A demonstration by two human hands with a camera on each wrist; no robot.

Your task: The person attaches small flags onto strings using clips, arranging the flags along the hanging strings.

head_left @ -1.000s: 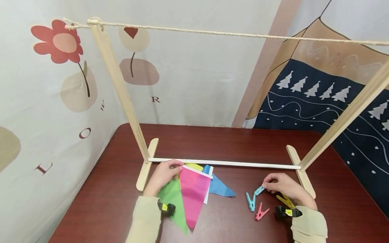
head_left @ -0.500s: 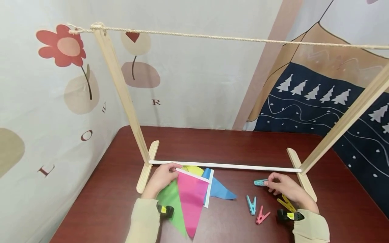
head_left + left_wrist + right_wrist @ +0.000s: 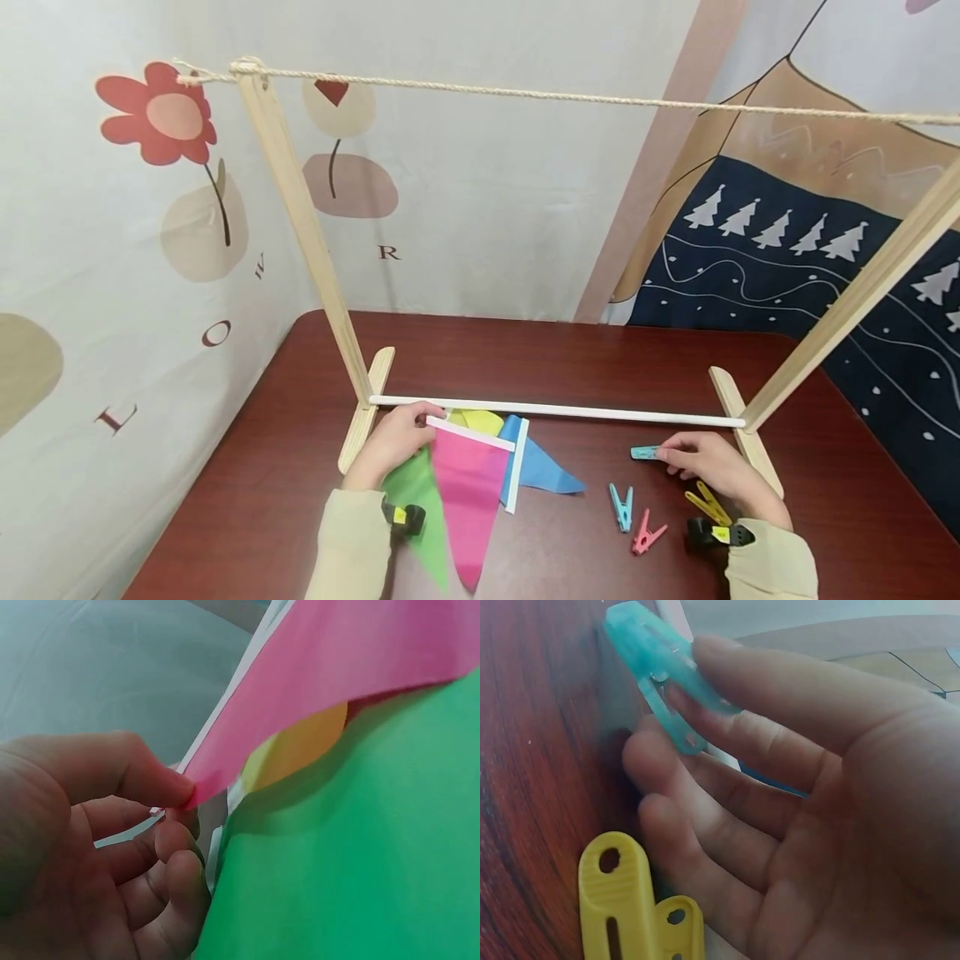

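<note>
My left hand (image 3: 395, 442) pinches the corner of a pink triangular pennant (image 3: 474, 492) by its white top edge, thumb against fingers. Under it lie a green pennant (image 3: 420, 500), a yellow pennant (image 3: 477, 421) and a blue pennant (image 3: 546, 468); the pink one covers part of them. On the right, my right hand (image 3: 708, 461) holds a light-blue clothespin (image 3: 656, 660) between thumb and fingers, just above the table. Close by lie another light-blue clothespin (image 3: 621, 508), a red clothespin (image 3: 647, 533) and a yellow clothespin (image 3: 707, 502), the last partly below the right hand.
A wooden frame stands on the dark red table (image 3: 525, 350), with a left post (image 3: 300, 225), a right post (image 3: 855, 292) and a white crossbar (image 3: 555, 410) low between them. A rope (image 3: 525, 89) stretches across the top. Printed fabric (image 3: 487, 192) hangs behind.
The right hand has lifted the light-blue clothespin away from the other one and turned it level. The left hand has drawn the pink pennant slightly left and nearer.
</note>
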